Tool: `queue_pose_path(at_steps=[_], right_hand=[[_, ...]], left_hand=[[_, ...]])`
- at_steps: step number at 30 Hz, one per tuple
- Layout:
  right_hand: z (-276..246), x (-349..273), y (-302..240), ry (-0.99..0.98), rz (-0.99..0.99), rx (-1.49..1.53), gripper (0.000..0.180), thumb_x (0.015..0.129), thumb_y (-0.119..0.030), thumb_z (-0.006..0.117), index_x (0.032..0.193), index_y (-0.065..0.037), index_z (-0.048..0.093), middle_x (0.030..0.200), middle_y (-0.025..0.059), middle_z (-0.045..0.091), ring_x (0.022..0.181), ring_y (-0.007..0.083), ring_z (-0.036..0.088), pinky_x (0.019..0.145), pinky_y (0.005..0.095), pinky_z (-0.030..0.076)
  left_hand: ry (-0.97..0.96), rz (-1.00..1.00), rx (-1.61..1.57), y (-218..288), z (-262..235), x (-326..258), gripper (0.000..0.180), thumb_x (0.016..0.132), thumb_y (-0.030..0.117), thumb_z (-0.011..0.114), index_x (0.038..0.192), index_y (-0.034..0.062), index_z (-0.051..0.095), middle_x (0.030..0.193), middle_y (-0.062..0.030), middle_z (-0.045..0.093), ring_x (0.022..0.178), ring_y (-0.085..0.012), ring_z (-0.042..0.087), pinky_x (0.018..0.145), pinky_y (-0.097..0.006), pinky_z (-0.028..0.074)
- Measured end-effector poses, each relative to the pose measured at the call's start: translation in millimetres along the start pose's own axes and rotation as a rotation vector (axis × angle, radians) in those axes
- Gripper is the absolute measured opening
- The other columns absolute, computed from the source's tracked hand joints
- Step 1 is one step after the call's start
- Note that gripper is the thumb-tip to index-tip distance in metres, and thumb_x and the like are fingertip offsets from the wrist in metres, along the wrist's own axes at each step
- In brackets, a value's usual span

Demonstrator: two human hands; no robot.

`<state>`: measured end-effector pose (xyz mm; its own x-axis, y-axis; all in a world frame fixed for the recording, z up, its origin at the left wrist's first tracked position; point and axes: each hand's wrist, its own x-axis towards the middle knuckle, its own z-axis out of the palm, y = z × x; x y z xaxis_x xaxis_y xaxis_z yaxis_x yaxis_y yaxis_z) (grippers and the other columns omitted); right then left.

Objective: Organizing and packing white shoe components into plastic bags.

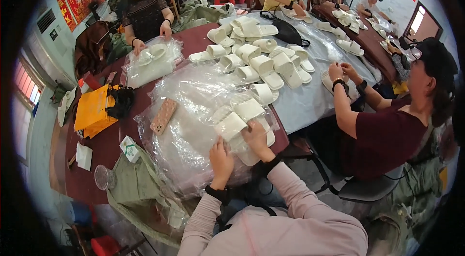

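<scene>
Head view: slippers [240, 123] blurred under plastic [193, 106]

Dark red table [104, 147], plastic bags [193, 96], slippers [264, 64]

1. Even, bright daylight fills the room; the window [24, 96] at left glows pale.
2. The clear plastic bags [193, 106] on the worktop [104, 152] catch soft white glare.
3. Shadows are faint and short.
4. Fisheye bending curves edges; a black vignette rings the frame.
5. Far figures look slightly soft.
</scene>
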<state>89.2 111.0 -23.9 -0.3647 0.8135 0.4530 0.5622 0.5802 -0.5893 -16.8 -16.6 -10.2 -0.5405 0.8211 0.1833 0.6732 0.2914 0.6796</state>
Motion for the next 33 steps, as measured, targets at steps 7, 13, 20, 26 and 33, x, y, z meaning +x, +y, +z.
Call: queue_pose_path(at_steps=[7,13,20,26,33], right_hand=[[-19.3,-6.2,-34.0,0.254,0.055,0.371,0.013,0.071,-0.004,0.060,0.083,0.002,0.060,0.076,0.0158,0.058,0.067,0.0320,0.057,0.061,0.0384,0.045],[-37.9,-19.3,-61.2,0.174,0.214,0.644,0.016,0.074,-0.003,0.061,0.089,0.003,0.061,0.079,0.0129,0.058,0.068,0.0242,0.055,0.061,0.0342,0.044],[-33.0,-15.6,-65.4,0.145,0.282,0.659,0.014,0.079,-0.007,0.062,0.089,0.003,0.064,0.076,0.0065,0.061,0.069,0.0123,0.056,0.062,0.0271,0.044],[-25.1,-18.2,-72.0,0.156,0.230,0.249,0.013,0.076,-0.011,0.061,0.076,0.002,0.061,0.072,0.0169,0.058,0.061,0.0269,0.057,0.057,0.0367,0.043],[-19.9,-14.3,-83.1,0.145,0.260,0.131,0.025,0.080,-0.022,0.062,0.071,0.001,0.057,0.074,0.0194,0.059,0.068,0.0375,0.058,0.060,0.0433,0.044]], left_hand=[[0.128,-0.024,-0.483,0.1,-9.0,-5.7,0.038,0.098,0.018,0.044,0.130,-0.0018,0.045,0.121,-0.0202,0.055,0.105,-0.0313,0.055,0.092,-0.039,0.042],[0.334,-0.001,-0.935,30.7,-28.7,-19.1,0.035,0.097,0.007,0.045,0.131,-0.0004,0.039,0.107,-0.0163,0.060,0.100,-0.0139,0.056,0.085,-0.025,0.044],[0.032,-0.006,-0.603,-5.3,-30.1,-33.7,0.030,0.097,0.007,0.046,0.125,-0.0008,0.051,0.106,-0.0096,0.063,0.092,-0.0150,0.058,0.080,-0.026,0.045],[0.089,-0.191,-0.780,-7.4,-36.0,-46.6,0.036,0.099,0.011,0.043,0.133,-0.0004,0.046,0.110,-0.0078,0.062,0.099,-0.0135,0.056,0.086,-0.027,0.044],[0.022,-0.261,-1.058,-5.1,-44.0,-52.5,0.040,0.101,0.015,0.039,0.138,0.0007,0.040,0.123,-0.0121,0.056,0.105,-0.0151,0.055,0.088,-0.027,0.046]])
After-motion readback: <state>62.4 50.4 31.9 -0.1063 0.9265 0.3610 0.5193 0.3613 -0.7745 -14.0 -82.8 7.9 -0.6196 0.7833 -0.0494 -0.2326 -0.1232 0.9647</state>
